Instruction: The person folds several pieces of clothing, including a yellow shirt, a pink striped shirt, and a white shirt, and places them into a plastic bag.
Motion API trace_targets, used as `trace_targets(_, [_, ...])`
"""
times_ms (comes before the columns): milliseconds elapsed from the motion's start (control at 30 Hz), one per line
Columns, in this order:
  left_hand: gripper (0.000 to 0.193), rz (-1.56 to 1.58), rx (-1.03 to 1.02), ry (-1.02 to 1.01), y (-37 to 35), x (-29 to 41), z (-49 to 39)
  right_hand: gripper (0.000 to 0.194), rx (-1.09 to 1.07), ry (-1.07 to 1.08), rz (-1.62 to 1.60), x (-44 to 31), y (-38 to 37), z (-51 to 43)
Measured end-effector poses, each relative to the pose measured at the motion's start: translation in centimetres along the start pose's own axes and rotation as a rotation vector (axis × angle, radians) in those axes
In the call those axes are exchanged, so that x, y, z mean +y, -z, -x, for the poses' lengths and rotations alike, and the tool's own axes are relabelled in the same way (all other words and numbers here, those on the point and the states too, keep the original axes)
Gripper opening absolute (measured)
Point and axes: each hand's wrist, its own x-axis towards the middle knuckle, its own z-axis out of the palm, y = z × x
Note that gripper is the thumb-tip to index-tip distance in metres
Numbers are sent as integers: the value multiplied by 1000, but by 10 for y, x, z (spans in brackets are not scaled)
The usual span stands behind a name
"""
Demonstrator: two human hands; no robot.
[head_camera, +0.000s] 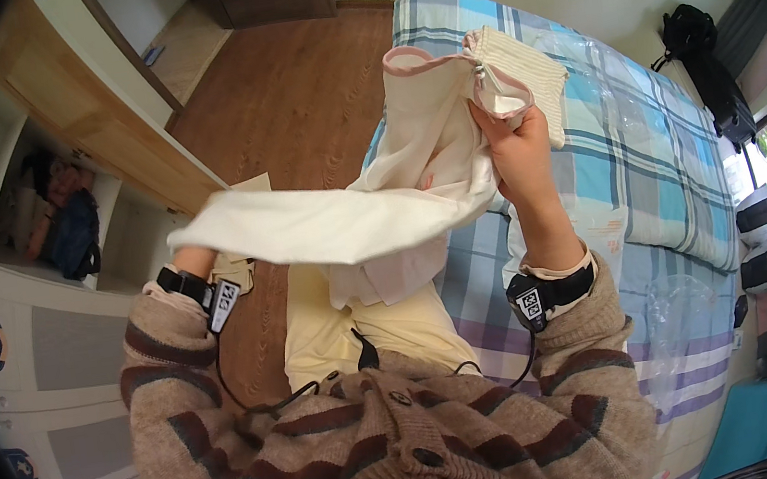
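A white garment [323, 222] with pink trim stretches between my two hands, above my lap. My right hand [516, 142] pinches it beside a pink-edged opening, where a pale drawstring hangs. The far left end of the cloth is carried by my left hand [194, 260]; its fingers are hidden under the fabric. Just beyond my right hand, a cream ribbed cloth [524, 68] rests on the bed [655, 153]. Part of the garment droops over my pale yellow trousers [396, 332].
A cabinet with a wooden door [107, 123] stands on the left, with clothes [64, 216] on a shelf. Beige cloth [232, 274] lies low near my left wrist. Clear plastic bags [676, 310] lie on the bed. A black suitcase [720, 93] is at the far right.
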Motion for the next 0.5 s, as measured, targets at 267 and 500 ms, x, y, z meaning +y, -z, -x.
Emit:
trace_targets(267, [33, 245, 287, -516, 7, 82, -48, 31, -42, 85, -32, -15, -6, -2])
trace_targets(500, [43, 412, 50, -681, -68, 178, -52, 27, -160, 256, 233, -44, -15, -4])
